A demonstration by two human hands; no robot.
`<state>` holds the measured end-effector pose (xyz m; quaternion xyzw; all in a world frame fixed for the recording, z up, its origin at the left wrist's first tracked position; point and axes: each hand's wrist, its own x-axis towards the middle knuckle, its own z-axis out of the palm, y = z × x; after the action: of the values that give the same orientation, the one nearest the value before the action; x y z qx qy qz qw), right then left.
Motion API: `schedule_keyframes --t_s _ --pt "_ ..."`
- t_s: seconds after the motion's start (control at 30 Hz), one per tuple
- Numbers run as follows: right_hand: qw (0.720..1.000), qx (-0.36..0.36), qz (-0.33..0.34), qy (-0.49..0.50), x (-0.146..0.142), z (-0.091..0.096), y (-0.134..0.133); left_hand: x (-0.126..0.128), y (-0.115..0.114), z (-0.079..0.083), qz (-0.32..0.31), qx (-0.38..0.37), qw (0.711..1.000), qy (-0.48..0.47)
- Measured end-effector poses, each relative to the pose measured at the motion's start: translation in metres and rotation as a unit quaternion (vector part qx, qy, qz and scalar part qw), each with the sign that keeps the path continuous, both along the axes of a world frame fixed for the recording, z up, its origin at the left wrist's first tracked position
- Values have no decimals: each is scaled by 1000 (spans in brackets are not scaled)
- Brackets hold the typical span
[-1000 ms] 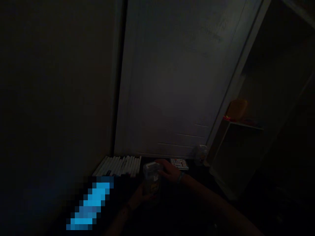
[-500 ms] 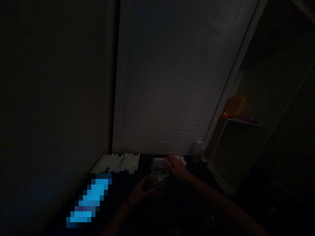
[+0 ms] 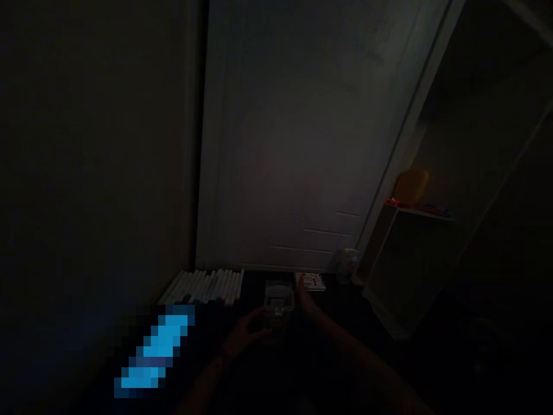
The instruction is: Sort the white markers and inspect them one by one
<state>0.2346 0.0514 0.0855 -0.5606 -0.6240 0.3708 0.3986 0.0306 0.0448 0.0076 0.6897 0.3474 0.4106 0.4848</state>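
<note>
A clear plastic box (image 3: pixel 279 301) stands in front of me on the dark tabletop, with its top toward me. Its contents are too dark to make out. My left hand (image 3: pixel 244 334) grips the box's left side, thumb and fingers curved around it. Just right of the box is my right hand (image 3: pixel 307 302), seen side-on with its fingers stretched out and apart from the box. I see nothing held in it, though the dimness hides detail. Partly behind its fingertips lies a small white patterned set of pieces (image 3: pixel 314 282).
A row of white markers (image 3: pixel 207 286) lies at the back left. A blurred bright blue screen (image 3: pixel 158 351) is nearer on the left. Another clear container (image 3: pixel 348 265) stands at the back right by the pale panel (image 3: pixel 294 144). A shelf (image 3: pixel 423 213) carries an orange object (image 3: pixel 411 187).
My right hand has left the box's top edge and moved slightly right and down. My left hand stays at the box's left side. The box's top now looks uncovered.
</note>
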Motion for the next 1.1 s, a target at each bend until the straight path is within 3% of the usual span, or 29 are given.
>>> schedule_keyframes --t_s 0.1,0.2,0.33,0.57,0.73,0.87,1.1 --pt "999 26 -37 27 -6 -42 -32 0 0 -2 13 13 1000 11" --pt "987 132 -87 -13 -19 -78 -62 1 2 -6 27 54 996 58" --pt "972 175 -135 -82 -50 -97 -77 2 4 -11 42 126 982 138" --pt "960 184 -204 -58 -77 -89 -53 -1 7 -15 65 211 943 247" --pt "953 219 -203 -46 -71 -81 -36 2 5 -11 88 230 929 276" --pt "955 192 -220 -57 -62 -69 -15 6 0 -6 112 233 926 275" --pt "943 228 -234 -68 -51 -54 33 6 -3 -1 101 249 925 269"
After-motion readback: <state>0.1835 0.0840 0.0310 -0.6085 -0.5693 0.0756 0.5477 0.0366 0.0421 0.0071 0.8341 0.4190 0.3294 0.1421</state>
